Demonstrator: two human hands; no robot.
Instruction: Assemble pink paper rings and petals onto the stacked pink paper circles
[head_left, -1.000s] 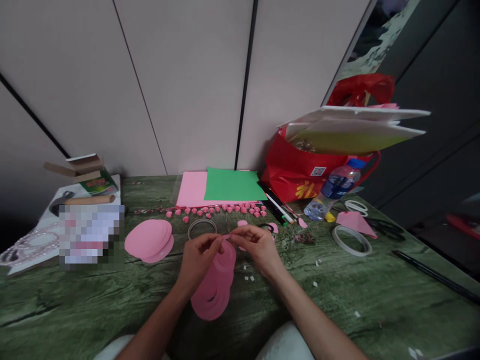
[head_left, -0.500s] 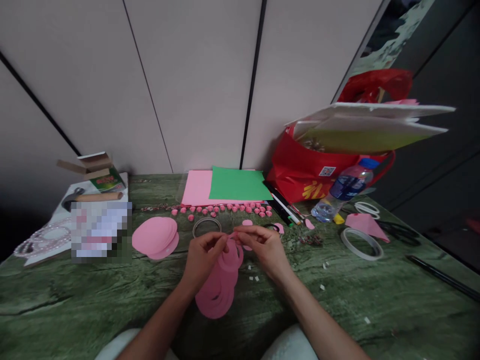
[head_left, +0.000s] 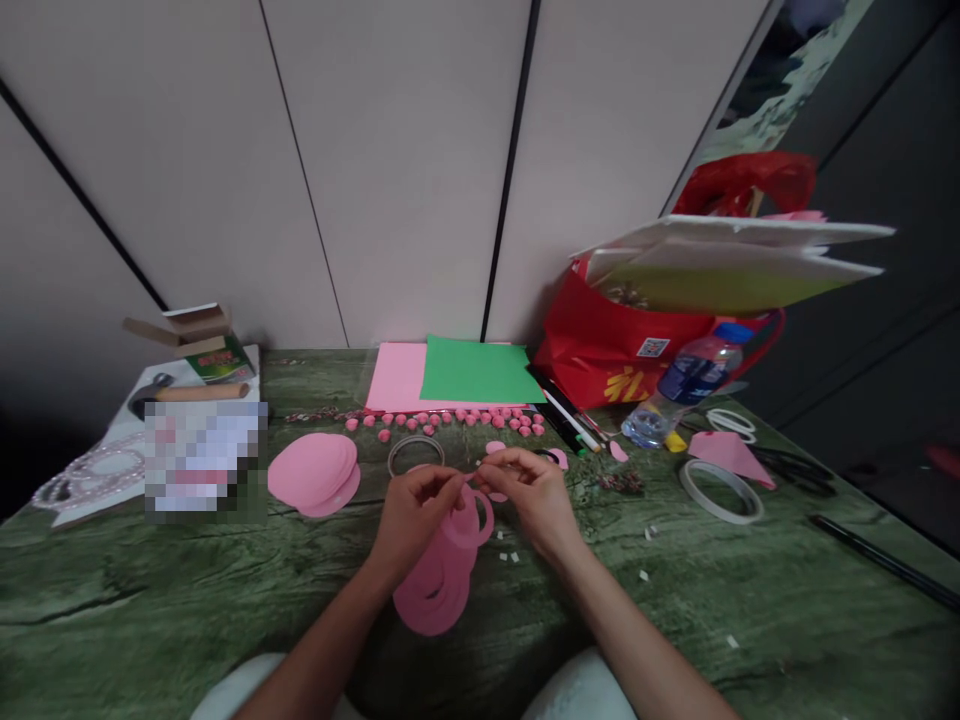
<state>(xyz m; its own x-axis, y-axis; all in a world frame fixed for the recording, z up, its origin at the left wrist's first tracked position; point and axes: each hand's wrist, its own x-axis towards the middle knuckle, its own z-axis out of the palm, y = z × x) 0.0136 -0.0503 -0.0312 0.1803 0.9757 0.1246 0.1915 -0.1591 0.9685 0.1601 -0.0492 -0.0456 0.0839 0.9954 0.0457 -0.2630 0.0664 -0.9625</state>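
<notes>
My left hand is closed, thumb and forefinger pinching a pink paper spiral whose loop hangs below the fingers. Facing it, my right hand is also pinched, its fingertips at the narrow end of the same strip. A tiny pale speck shows between the two sets of fingertips, too small to make out. Beneath the hands, more cut pink spirals lie overlapping on the table. Just behind my left hand is a tape roll, and a stack of pink paper discs lies to the left.
A row of rolled pink paper roses runs behind the hands, before green paper. At right stand a red bag and a water bottle, near a wide tape roll and black scissors. An opened box sits left.
My fingertips have drawn slightly apart over the strip, and the hanging loop has swung a little to the right. The view has shifted slightly.
</notes>
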